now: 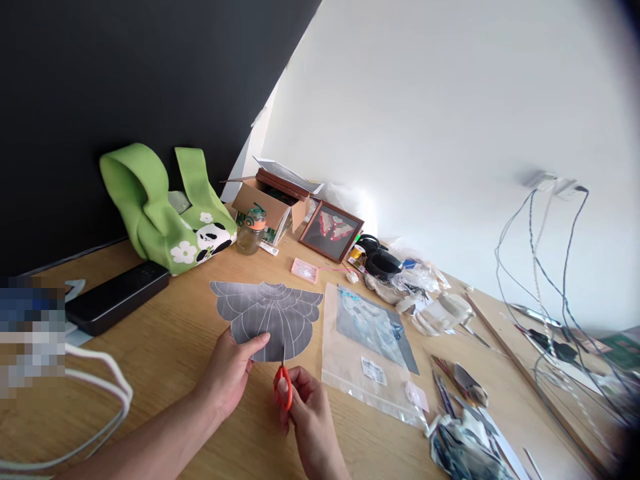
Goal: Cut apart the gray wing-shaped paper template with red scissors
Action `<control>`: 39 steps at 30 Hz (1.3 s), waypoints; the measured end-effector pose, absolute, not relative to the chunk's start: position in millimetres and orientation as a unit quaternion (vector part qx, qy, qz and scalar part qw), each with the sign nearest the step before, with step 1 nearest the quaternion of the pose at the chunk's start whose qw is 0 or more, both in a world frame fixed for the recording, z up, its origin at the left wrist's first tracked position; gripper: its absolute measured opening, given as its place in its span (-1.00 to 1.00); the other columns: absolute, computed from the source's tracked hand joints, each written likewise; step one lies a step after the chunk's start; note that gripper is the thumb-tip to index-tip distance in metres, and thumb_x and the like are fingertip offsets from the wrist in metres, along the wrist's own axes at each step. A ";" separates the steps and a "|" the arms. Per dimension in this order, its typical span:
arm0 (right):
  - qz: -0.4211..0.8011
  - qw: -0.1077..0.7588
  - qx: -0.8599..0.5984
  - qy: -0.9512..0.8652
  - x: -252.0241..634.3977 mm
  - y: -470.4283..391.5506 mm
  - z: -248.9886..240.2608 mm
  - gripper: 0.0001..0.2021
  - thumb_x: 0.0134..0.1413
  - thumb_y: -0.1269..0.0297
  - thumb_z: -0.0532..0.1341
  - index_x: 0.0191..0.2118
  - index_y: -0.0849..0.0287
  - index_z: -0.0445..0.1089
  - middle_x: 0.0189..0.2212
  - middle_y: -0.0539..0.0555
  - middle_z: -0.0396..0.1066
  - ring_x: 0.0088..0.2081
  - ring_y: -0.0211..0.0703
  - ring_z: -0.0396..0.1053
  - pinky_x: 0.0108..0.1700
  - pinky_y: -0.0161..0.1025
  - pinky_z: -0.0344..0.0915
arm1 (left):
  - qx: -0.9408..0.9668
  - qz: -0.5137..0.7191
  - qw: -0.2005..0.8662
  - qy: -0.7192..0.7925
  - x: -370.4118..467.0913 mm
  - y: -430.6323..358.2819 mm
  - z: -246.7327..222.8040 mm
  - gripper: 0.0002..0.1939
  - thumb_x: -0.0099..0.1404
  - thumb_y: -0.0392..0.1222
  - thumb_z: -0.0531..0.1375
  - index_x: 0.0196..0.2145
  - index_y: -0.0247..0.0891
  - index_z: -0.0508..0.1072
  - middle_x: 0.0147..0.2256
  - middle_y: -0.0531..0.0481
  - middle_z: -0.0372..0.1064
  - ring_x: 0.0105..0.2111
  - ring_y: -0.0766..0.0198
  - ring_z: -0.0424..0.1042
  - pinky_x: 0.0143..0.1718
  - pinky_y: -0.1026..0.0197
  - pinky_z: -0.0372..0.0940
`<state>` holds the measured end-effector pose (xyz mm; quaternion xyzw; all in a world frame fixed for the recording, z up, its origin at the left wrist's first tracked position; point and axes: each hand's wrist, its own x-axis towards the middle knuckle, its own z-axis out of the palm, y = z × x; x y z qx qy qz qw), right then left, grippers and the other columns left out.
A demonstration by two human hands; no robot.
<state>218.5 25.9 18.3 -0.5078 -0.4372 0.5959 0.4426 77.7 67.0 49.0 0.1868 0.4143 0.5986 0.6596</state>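
Observation:
A grey paper cutout [295,313] with scalloped edges and pale curved lines is held above the wooden table. My left hand [231,373] pinches its lower left edge, thumb on top and fingers underneath. In my right hand [305,400] are small scissors with orange handles [284,390], the fingers closed around the loops. The scissors' blades meet the lower edge of the cutout, right of my left thumb. Just right of the cutout lies a clear plastic bag [345,360] with a grey sheet and a white label.
Behind stand a green panda bag [170,233], a jar [250,237], an open cardboard box [267,207] and a framed butterfly [333,230]. A black case [117,297] lies left. Tools, cloth [463,447] and cables [537,267] are at right; a pink tray [305,270] is ahead.

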 end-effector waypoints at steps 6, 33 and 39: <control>0.600 0.443 -0.505 -0.434 219.8 24.9 17.7 -0.56 -0.05 -0.10 0.36 -0.44 0.22 0.29 -0.58 -0.09 0.23 -0.63 -0.43 0.10 -0.62 -0.42 0.05 | 0.187 0.599 0.657 0.418 78.1 66.4 50.4 -0.57 -0.14 -0.19 0.46 -0.25 -0.24 0.53 -0.28 -0.04 0.58 -0.20 0.13 0.52 -0.19 0.19 0.33; 0.603 0.447 -0.500 -0.432 219.5 26.1 14.3 -0.55 -0.05 -0.12 0.35 -0.45 0.22 0.29 -0.57 -0.08 0.27 -0.65 -0.44 0.09 -0.63 -0.42 0.03 | 0.190 0.600 0.655 0.418 80.1 67.6 48.7 -0.54 -0.14 -0.18 0.46 -0.22 -0.26 0.52 -0.25 -0.08 0.58 -0.17 0.08 0.52 -0.15 0.13 0.33; 0.602 0.445 -0.500 -0.436 219.9 26.8 13.7 -0.53 -0.06 -0.14 0.34 -0.44 0.22 0.29 -0.57 -0.08 0.25 -0.65 -0.44 0.09 -0.63 -0.42 0.03 | 0.192 0.600 0.655 0.418 80.4 67.1 48.8 -0.54 -0.13 -0.19 0.45 -0.22 -0.26 0.50 -0.27 -0.05 0.58 -0.19 0.11 0.52 -0.16 0.16 0.33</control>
